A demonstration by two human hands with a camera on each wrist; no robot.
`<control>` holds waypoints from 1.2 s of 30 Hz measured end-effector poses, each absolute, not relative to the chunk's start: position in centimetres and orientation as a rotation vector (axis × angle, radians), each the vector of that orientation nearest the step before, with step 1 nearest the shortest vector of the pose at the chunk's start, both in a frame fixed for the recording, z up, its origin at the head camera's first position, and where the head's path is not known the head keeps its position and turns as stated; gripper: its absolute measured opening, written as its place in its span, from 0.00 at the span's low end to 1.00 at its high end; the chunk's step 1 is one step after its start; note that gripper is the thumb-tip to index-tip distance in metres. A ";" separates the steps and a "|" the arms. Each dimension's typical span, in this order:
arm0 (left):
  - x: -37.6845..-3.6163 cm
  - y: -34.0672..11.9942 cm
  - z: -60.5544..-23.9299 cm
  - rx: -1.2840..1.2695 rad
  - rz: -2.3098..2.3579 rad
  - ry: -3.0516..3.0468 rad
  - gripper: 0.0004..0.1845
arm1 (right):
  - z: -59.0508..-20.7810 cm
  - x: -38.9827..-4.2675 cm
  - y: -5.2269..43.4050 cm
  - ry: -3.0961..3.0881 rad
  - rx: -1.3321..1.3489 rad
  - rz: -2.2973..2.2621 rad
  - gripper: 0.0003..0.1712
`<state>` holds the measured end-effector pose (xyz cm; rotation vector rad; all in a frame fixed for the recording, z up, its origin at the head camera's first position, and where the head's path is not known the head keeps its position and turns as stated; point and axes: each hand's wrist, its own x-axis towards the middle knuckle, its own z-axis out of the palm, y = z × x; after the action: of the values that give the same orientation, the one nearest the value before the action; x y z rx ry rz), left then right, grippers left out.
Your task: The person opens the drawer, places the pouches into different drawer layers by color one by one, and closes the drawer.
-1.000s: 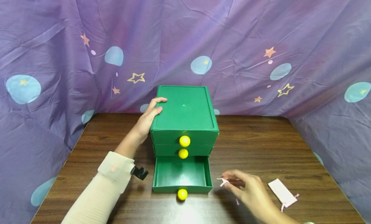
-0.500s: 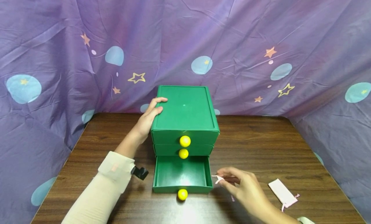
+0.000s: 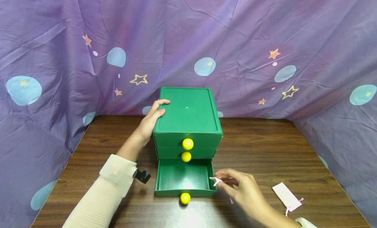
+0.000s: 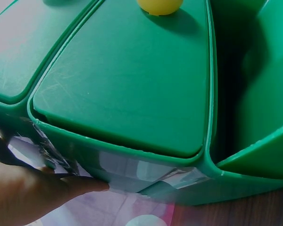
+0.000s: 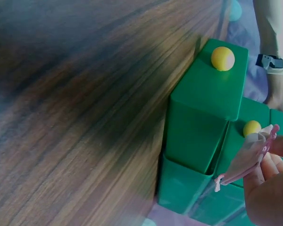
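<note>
1. Two hands in play. Left hand (image 3: 151, 118) rests on the top left edge of the green drawer unit (image 3: 188, 115), fingers laid over the rim and thumb against the side wall; it braces the unit, with no closed grip that I can see.
2. Right hand (image 3: 241, 190) pinches a small pink pouch (image 3: 217, 181) between thumb and fingertips. The pouch sits at the right wall of the open bottom drawer (image 3: 184, 179), right at its rim, not yet inside. In the right wrist view the pouch (image 5: 247, 157) hangs limp from the fingers with a drawstring trailing below.
3. Bottom drawer is pulled well out, its yellow knob (image 3: 185, 198) at the front. The upper two drawers look closed, knobs (image 3: 187, 144) stacked.
4. A second pink pouch (image 3: 287, 197) lies flat on the wooden table (image 3: 265, 146), to the right, well apart from the unit.
5. Risks, my read:
   - Pouch is floppy and pinched at one end, so the trailing string could drape over the drawer wall and jam when the drawer slides.
   - Releasing too near the rim could leave it half over the edge or drop it to the table.
   - The hand could bump the extended drawer sideways; it looks light, and only the left hand steadies the unit.
   - If the left hand lifts, the unit could shift.
</note>
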<state>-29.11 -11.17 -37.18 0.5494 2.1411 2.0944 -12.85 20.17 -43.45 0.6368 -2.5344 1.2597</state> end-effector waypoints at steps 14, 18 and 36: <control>-29.2 -11.2 -37.3 0.558 2.088 2.146 0.24 | -43.3 -13.4 18.9 -2.483 0.711 1.324 0.16; -29.2 -11.3 -37.2 0.560 2.084 2.147 0.24 | -43.4 -13.6 18.5 -2.466 0.752 1.333 0.15; -29.2 -11.2 -37.3 0.564 2.088 2.157 0.24 | -44.3 -14.9 16.0 -2.458 0.782 1.395 0.16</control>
<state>-29.22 -11.21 -37.30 0.5640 2.1565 2.0877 -14.93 16.00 -44.33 0.7819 -2.4584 1.3954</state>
